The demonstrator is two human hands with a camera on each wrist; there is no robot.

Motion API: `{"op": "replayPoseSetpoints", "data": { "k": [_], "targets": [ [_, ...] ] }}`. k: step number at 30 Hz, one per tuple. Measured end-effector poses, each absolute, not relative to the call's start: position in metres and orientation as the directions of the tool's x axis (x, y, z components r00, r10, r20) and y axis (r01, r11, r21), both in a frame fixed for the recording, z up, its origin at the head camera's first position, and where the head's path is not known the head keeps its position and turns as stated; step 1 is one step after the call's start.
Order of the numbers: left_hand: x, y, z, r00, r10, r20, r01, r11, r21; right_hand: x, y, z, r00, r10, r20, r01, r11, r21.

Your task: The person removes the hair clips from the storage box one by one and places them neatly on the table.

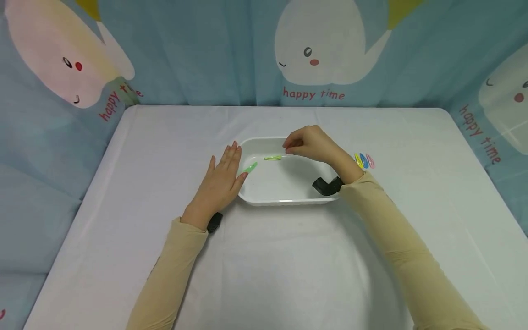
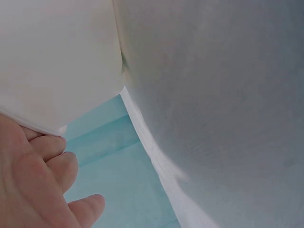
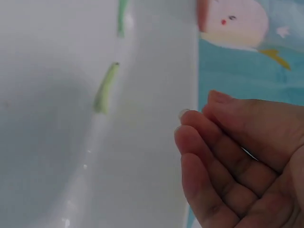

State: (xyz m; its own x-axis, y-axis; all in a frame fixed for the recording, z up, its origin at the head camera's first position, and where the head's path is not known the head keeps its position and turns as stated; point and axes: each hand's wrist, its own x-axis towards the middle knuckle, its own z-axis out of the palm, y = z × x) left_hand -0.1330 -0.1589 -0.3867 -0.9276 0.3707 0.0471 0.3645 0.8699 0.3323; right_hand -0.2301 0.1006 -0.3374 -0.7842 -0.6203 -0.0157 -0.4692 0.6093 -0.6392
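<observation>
A white cloth with faint creases covers the surface (image 1: 280,261), whose two far corners are rounded. Directly on it, around the middle, sits a white, shallow rectangular tray (image 1: 288,202) with rounded corners, its long sides running left to right. Just right of the tray, three snap hair clips lie close together in a row: yellow (image 1: 358,160), blue (image 1: 364,160) and pink (image 1: 371,161).

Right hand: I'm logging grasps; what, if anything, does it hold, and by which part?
Nothing visible in the right hand; the nearest clip lies apart, in the tray.
</observation>
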Motion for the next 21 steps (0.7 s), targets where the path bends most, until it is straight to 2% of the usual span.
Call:
{"op": "replayPoseSetpoints", "data": {
  "k": [9,13,21],
  "targets": [
    [-0.134,-0.157,-0.385,-0.928,0.369,0.047,0.363,0.872,0.327,-0.238,0.076,-0.354,-0.692,-0.719,-0.064,-0.583,0.609,-0.538],
    [-0.133,-0.156,-0.383,-0.929,0.368,0.037,0.359,0.875,0.325,-0.237,0.071,-0.357,-0.689,-0.722,-0.068,-0.609,0.627,-0.486],
    [-0.133,-0.158,-0.386,-0.931,0.363,0.043,0.357,0.878,0.32,-0.236,0.065,-0.359,-0.69,-0.715,-0.111,-0.658,0.684,-0.314]
  ]
}}
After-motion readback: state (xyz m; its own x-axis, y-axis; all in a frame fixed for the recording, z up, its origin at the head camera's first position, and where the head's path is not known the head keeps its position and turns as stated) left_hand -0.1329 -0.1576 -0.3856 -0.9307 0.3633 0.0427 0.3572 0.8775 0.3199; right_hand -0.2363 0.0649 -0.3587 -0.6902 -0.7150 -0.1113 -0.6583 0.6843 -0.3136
